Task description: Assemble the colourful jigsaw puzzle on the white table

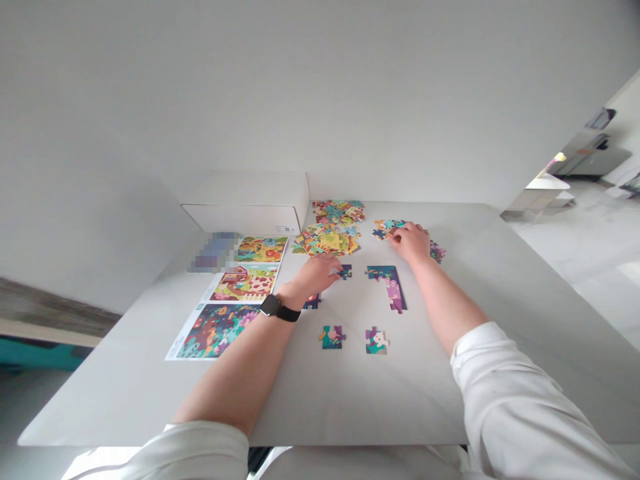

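Observation:
My left hand [323,272] lies low over the table, fingers loosely extended and apart. Its fingertips are at a dark blue puzzle piece [346,271], and another dark piece [313,302] is partly hidden beside the wrist. At the back right, my right hand [413,241] is closed, with thumb and fingers pinching a puzzle piece [397,231] at a group of blue and orange pieces [384,225]. Joined pieces with a purple figure [395,293] form a corner between the hands. Closer to me lie two separate pieces, one green and purple [333,337], one with a white animal [377,341].
Heaps of mixed puzzle pieces [327,240] lie at the back middle. A white box [245,212] stands behind a printed picture sheet [204,301] on the left. Purple pieces [437,251] sit beyond my right wrist. A wall [390,133] borders the table's back.

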A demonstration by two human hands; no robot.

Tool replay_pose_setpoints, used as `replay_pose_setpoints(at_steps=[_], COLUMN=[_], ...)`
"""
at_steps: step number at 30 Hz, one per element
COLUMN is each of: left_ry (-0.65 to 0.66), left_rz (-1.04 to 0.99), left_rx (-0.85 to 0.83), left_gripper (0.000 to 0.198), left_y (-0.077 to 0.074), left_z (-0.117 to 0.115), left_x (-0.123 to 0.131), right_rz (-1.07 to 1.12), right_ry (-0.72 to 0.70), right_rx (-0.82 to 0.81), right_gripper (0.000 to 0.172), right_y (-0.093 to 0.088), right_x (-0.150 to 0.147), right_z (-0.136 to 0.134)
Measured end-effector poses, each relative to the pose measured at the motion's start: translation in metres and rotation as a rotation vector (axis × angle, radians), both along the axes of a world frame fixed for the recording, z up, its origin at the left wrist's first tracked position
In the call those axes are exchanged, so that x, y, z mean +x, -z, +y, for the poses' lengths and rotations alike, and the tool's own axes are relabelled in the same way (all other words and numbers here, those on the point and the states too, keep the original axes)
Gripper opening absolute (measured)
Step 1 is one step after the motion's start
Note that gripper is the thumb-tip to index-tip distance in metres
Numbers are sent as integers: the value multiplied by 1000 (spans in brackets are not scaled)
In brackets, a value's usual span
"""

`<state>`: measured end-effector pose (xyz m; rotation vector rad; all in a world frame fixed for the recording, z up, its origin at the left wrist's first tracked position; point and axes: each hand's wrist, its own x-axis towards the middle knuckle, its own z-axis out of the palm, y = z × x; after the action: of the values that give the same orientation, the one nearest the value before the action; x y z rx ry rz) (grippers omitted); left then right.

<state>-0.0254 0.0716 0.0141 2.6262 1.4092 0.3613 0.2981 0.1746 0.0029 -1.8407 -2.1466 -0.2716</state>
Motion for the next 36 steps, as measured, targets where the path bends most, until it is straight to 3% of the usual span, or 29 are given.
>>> replay_pose_setpoints(at_steps=[7, 14, 18, 25, 31, 36], left_ry=[3, 52, -10, 8, -17, 7], left_rz=[-10, -41, -112, -161, -136, -156], left_rx=[-5, 4, 59, 125, 160, 197], left_gripper=[19, 19, 22, 23, 26, 26], left_y=[-1, -7, -16, -30, -43, -55], left_z=[0, -4, -7, -11, -18, -24], left_x=[1, 0, 1, 2, 6, 12], right_rz=[-22, -37, -31, -1, -39, -38], right_ry=[118, 65, 64, 200, 72, 82], right_rx=[-29, -8, -18, -86, -32, -68], right_gripper=[50, 42, 44, 68, 49, 38], right_y=[1, 3, 4, 3, 0, -5], right_x=[-2, 3, 2, 1, 3, 5], right_z=[3, 6, 8, 7, 6, 8])
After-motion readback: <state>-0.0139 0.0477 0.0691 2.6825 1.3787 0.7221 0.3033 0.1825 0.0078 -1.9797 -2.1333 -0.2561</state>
